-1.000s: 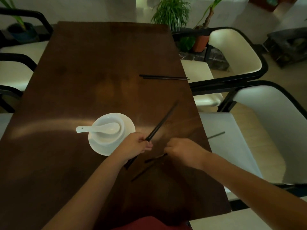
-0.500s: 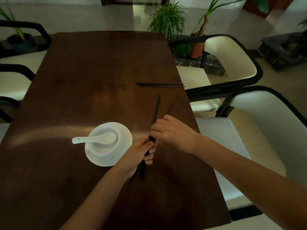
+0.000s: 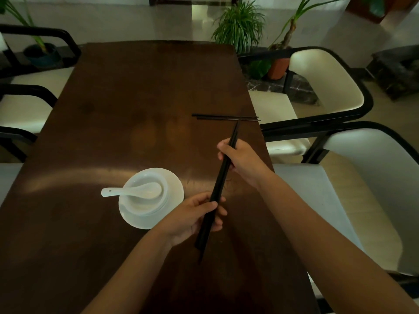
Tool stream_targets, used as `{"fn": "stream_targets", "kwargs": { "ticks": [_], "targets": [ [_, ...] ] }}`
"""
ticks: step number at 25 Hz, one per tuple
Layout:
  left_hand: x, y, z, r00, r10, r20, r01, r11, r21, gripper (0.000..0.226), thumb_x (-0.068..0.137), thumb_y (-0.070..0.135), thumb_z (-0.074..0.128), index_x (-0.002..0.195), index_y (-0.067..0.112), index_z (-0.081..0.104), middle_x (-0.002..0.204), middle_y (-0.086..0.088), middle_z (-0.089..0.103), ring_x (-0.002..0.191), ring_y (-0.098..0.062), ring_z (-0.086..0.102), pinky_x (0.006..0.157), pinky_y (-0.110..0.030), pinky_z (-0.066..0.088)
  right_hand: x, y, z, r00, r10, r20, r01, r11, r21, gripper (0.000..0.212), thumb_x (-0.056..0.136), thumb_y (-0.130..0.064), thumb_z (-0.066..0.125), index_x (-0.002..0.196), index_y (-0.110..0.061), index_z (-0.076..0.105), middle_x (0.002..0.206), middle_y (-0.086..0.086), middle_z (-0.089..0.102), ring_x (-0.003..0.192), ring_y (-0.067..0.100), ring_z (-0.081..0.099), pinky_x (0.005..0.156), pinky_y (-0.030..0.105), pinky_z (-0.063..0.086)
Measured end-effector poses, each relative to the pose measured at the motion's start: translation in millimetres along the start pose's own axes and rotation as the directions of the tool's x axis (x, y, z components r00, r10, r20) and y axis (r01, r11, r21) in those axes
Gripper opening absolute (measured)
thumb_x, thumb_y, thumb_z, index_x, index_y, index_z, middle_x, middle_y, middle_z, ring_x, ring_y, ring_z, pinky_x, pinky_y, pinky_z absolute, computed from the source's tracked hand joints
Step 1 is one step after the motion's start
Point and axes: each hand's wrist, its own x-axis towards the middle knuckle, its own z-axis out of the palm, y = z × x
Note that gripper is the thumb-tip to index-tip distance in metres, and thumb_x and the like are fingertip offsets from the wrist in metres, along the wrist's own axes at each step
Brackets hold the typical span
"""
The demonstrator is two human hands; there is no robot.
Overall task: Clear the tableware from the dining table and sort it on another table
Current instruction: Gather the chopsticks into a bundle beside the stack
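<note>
Black chopsticks [image 3: 219, 186] are bundled and held above the dark wooden dining table [image 3: 127, 114]. My left hand [image 3: 195, 217] grips their near end and my right hand [image 3: 241, 160] holds them further up; the tips point away toward the right edge. A second pair of black chopsticks [image 3: 224, 117] lies flat on the table just beyond those tips. To the left of my left hand stands a white bowl [image 3: 145, 194] on a white saucer [image 3: 172, 214], with a white ceramic spoon [image 3: 133, 191] resting in the bowl.
White-cushioned chairs with black frames line both long sides: right chairs [image 3: 324, 87] and left chairs [image 3: 25, 105]. Potted plants [image 3: 240, 23] stand on the floor beyond the far end of the table.
My right hand has slid up along the chopsticks, away from my left hand. The bundle has swung so its tips now reach near the second pair.
</note>
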Motion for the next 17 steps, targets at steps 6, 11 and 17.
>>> {"fn": "stream_targets", "kwargs": {
  "ticks": [6, 11, 17],
  "targets": [
    [5, -26, -13, 0.992, -0.119, -0.036, 0.091, 0.891, -0.446, 0.062, 0.092, 0.055, 0.026, 0.111, 0.013, 0.069, 0.11, -0.013, 0.07, 0.096, -0.026, 0.069, 0.081, -0.038, 0.053, 13, -16, -10, 0.945, -0.198, -0.258, 0.214, 0.976, 0.033, 0.033, 0.096, -0.028, 0.038, 0.065, -0.021, 0.049, 0.055, -0.006, 0.053, 0.048, 0.0, 0.047, 0.06, 0.022, 0.039],
    [29, -30, 2, 0.983, -0.095, -0.16, -0.078, 0.57, -0.818, 0.055, 0.096, 0.042, 0.03, 0.124, 0.001, 0.054, 0.12, -0.022, 0.063, 0.106, -0.035, 0.064, 0.086, -0.044, 0.048, 13, -23, -9, 0.863, -0.346, -0.369, 0.362, 0.932, -0.027, 0.037, 0.095, -0.033, 0.038, 0.06, -0.027, 0.05, 0.057, -0.008, 0.055, 0.056, 0.003, 0.05, 0.061, 0.019, 0.043],
    [41, 9, 7, 0.93, -0.03, -0.367, -0.335, 0.347, -0.876, 0.036, 0.096, 0.009, 0.039, 0.128, -0.004, 0.047, 0.124, -0.026, 0.055, 0.105, -0.037, 0.059, 0.078, -0.046, 0.05, 9, -7, -7, 0.947, -0.27, -0.172, 0.291, 0.95, 0.115, 0.037, 0.097, -0.026, 0.037, 0.066, -0.022, 0.058, 0.063, -0.004, 0.064, 0.058, 0.009, 0.053, 0.05, 0.017, 0.041]
  ]
}}
